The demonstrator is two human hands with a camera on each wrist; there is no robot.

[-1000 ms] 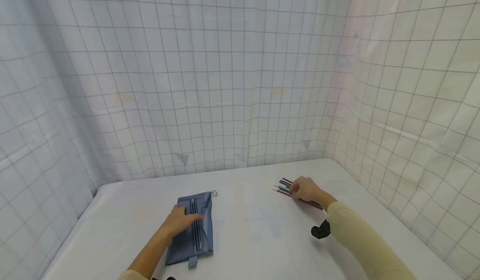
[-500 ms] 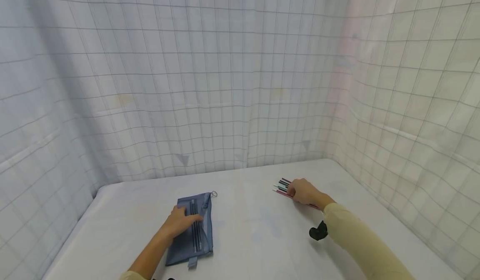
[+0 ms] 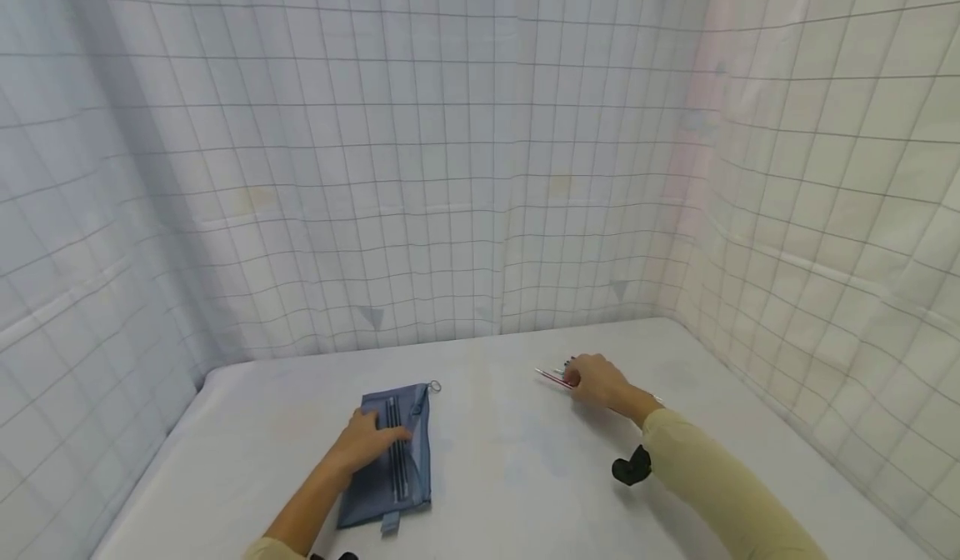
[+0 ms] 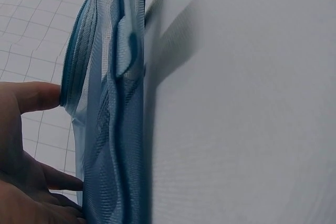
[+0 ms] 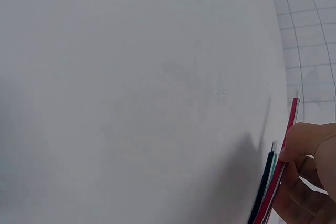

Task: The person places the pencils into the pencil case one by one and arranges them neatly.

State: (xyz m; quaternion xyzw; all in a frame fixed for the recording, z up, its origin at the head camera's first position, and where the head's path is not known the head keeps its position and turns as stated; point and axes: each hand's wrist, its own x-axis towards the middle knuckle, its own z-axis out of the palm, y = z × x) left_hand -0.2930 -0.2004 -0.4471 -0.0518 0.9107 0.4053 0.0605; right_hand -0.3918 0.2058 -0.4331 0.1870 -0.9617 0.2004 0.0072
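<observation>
My left hand [image 3: 367, 442] rests on a blue zip pencil case [image 3: 367, 493] lying flat on the table. Its thumb [image 4: 39, 97] touches the raised zip edge in the left wrist view, with the other fingers on the case's top. Dark, pencil-like strips [image 3: 397, 452] run lengthwise along the case. To the right, my right hand [image 3: 598, 381] pinches a red pencil [image 5: 291, 114] between thumb and fingers, its pale tip pointing away. A dark pencil [image 5: 262, 182] and a green one lie beside it, partly behind the red pencil in the right wrist view.
White cloth covers the table [image 3: 495, 477]; grid-patterned curtains [image 3: 405, 210] stand behind it and at both sides. A metal ring [image 3: 435, 386] hangs at the case's far corner. A black wrist device [image 3: 632, 467] sits below the right sleeve [image 3: 720, 477].
My right hand has shifted slightly left, and the red pencil now sticks out farther left, apart from the other pencils. The left hand stays on the case.
</observation>
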